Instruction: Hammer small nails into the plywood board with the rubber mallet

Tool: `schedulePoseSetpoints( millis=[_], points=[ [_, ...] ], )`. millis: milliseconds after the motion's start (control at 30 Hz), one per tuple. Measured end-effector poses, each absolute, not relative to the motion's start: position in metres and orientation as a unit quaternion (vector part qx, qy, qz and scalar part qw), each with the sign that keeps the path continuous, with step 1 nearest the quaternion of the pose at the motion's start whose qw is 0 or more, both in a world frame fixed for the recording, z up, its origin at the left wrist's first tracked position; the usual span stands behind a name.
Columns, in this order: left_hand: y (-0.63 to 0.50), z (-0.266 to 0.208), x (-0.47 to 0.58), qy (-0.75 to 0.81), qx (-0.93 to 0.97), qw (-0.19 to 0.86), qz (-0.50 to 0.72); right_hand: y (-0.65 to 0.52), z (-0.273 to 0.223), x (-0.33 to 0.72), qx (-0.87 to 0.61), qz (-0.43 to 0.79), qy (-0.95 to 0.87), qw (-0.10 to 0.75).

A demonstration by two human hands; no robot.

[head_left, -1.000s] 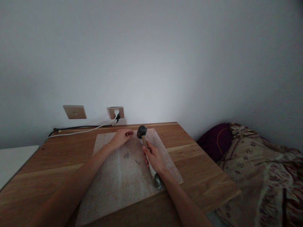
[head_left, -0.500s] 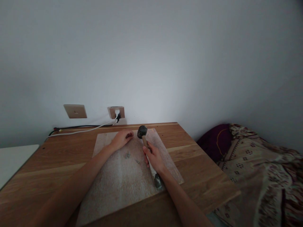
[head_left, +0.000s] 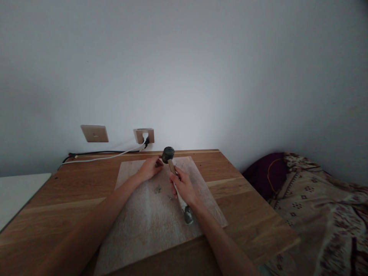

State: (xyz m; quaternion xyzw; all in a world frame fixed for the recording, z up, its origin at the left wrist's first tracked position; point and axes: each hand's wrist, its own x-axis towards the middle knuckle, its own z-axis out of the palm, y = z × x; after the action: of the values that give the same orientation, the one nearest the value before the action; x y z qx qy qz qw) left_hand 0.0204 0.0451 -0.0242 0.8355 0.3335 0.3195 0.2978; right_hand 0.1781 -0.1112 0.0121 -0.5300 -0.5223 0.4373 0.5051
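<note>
My right hand [head_left: 183, 186] is wrapped round the handle of a mallet [head_left: 168, 155], whose dark head is raised over the far part of a pale board [head_left: 143, 226]. The butt of its wooden handle is dark and points towards me. Just left of the mallet head, my left hand [head_left: 150, 168] is closed with its fingertips pinched together, low at the board's far side. What those fingers hold, if anything, is too small to tell. A small heap of metal fasteners [head_left: 158, 189], perhaps screws or nails, lies mid-board, with a loose one [head_left: 170, 197] to its right.
The board lies on a wooden table [head_left: 230, 195] against a white wall. White and black cables [head_left: 94, 160] run along the table's back left to a wall socket [head_left: 144, 136]. A white surface [head_left: 20, 193] stands at the left. Patterned bedding [head_left: 313, 214] and a purple cushion [head_left: 263, 174] are at the right.
The mallet head has moved left and slightly up, closer to my left hand. My left hand stays pinched in about the same place on the board. The view has shifted slightly.
</note>
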Motion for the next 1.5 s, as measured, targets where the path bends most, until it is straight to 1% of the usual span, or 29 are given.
schedulePoseSetpoints(
  millis=[200, 333, 500, 567, 667, 767, 833, 967, 1033, 1167, 1367, 1500],
  points=[
    [0.044, -0.023, 0.021, 0.353, 0.826, 0.295, 0.324, -0.119, 0.002, 0.172, -0.529, 0.427, -0.539, 0.497],
    [0.044, -0.022, 0.020, 0.354, 0.826, 0.299, 0.321, -0.118, 0.002, 0.174, -0.541, 0.431, -0.535, 0.485],
    [0.046, -0.027, 0.022, 0.356, 0.828, 0.297, 0.316, -0.117, 0.006, 0.175, -0.535, 0.423, -0.533, 0.500],
    [0.046, -0.027, 0.021, 0.355, 0.831, 0.292, 0.312, -0.117, 0.006, 0.176, -0.539, 0.431, -0.535, 0.488],
    [0.046, -0.020, 0.018, 0.346, 0.843, 0.278, 0.303, -0.119, 0.006, 0.176, -0.541, 0.445, -0.529, 0.479],
    [0.038, 0.002, 0.014, 0.326, 0.862, 0.257, 0.291, -0.120, 0.006, 0.178, -0.542, 0.428, -0.505, 0.517],
    [0.025, 0.021, 0.014, 0.289, 0.886, 0.254, 0.256, -0.120, 0.007, 0.182, -0.552, 0.408, -0.482, 0.545],
    [-0.017, 0.051, 0.023, 0.145, 0.940, 0.291, 0.105, -0.118, 0.008, 0.193, -0.571, 0.382, -0.449, 0.570],
    [-0.036, 0.056, 0.030, 0.107, 0.953, 0.278, 0.049, -0.117, 0.006, 0.198, -0.573, 0.374, -0.443, 0.579],
    [-0.055, 0.051, 0.040, 0.110, 0.967, 0.229, -0.016, -0.115, 0.004, 0.200, -0.574, 0.372, -0.435, 0.586],
    [-0.050, 0.049, 0.039, 0.134, 0.964, 0.231, -0.004, -0.117, 0.007, 0.197, -0.573, 0.367, -0.450, 0.578],
    [-0.021, 0.054, 0.024, 0.168, 0.946, 0.270, 0.067, -0.118, 0.007, 0.197, -0.579, 0.376, -0.449, 0.567]
  ],
)
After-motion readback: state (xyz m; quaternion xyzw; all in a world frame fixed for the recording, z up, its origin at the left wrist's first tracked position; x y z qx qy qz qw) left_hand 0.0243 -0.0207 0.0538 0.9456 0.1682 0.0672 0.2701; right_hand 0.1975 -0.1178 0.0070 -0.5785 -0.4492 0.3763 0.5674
